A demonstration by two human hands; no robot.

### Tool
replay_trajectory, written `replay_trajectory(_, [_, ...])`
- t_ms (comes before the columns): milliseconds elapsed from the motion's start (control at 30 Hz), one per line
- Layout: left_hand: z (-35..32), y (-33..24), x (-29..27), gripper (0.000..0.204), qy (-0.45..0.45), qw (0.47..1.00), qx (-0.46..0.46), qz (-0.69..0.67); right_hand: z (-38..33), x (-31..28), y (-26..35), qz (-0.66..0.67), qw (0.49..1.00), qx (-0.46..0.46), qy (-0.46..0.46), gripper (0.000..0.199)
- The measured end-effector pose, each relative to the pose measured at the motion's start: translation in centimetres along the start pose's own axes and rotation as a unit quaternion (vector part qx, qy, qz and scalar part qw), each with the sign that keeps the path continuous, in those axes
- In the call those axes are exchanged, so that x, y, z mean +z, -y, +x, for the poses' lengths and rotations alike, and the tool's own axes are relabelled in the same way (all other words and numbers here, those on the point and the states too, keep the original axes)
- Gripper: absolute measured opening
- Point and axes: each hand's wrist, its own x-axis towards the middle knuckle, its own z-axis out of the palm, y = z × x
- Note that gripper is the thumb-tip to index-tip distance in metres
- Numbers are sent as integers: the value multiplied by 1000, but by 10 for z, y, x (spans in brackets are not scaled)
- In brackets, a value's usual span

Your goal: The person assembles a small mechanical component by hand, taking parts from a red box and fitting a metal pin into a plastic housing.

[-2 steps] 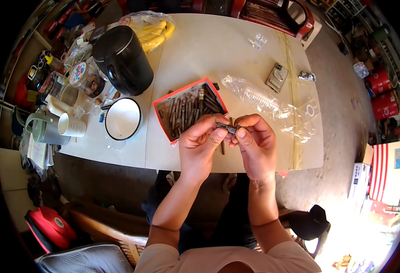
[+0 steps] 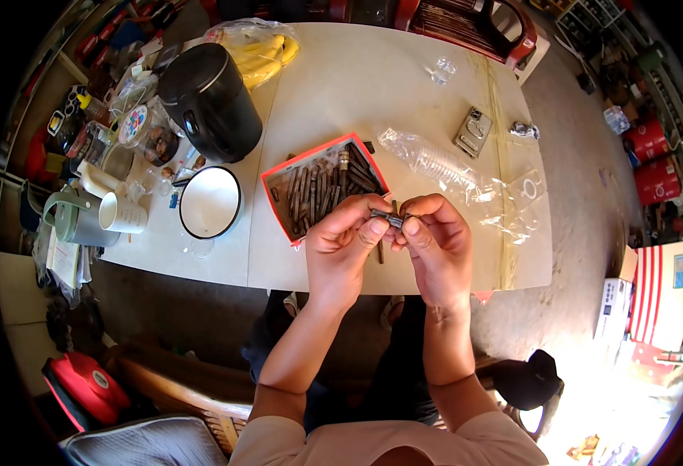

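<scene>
Between both hands is a short dark metal rod (image 2: 388, 218), pinched over the table's near edge. My left hand (image 2: 344, 241) grips its left end with thumb and index finger. My right hand (image 2: 439, 245) pinches the other end, fingers curled, hiding much of it. Just beyond my hands lies a red-rimmed open box (image 2: 286, 227), slightly turned, holding several similar dark metal rods (image 2: 322, 190). Another thin brown rod (image 2: 381, 253) shows on the table below the held piece, partly hidden by my fingers.
Left on the table (image 2: 318, 85) stand a white bowl (image 2: 210, 203), black lidded pot (image 2: 215, 105), mug (image 2: 121, 213) and bagged bananas (image 2: 264, 62). Clear plastic packaging (image 2: 434, 163) lies right of the box, near a phone-like silver device (image 2: 473, 132). A wooden chair (image 2: 465, 27) stands beyond.
</scene>
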Motion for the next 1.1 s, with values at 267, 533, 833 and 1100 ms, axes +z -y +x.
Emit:
replay_trajectory(267, [4,2,-6,13,34,999,8,37,-1,-5,1,125,987,96,-6,13])
replay_trajectory(533, [5,5,-6,13,24,999,0,29,0,-5,-5,104,992,66,-18,11])
replay_trajectory(833, [10,15,-15,17,29,978,-126,-163,6,-10,-11,162,980,117,-13,17])
replay_trajectory(1100, [11,17,-19,15,16,987,-110,-120,5,-5,-16,47,996,74,-21,22])
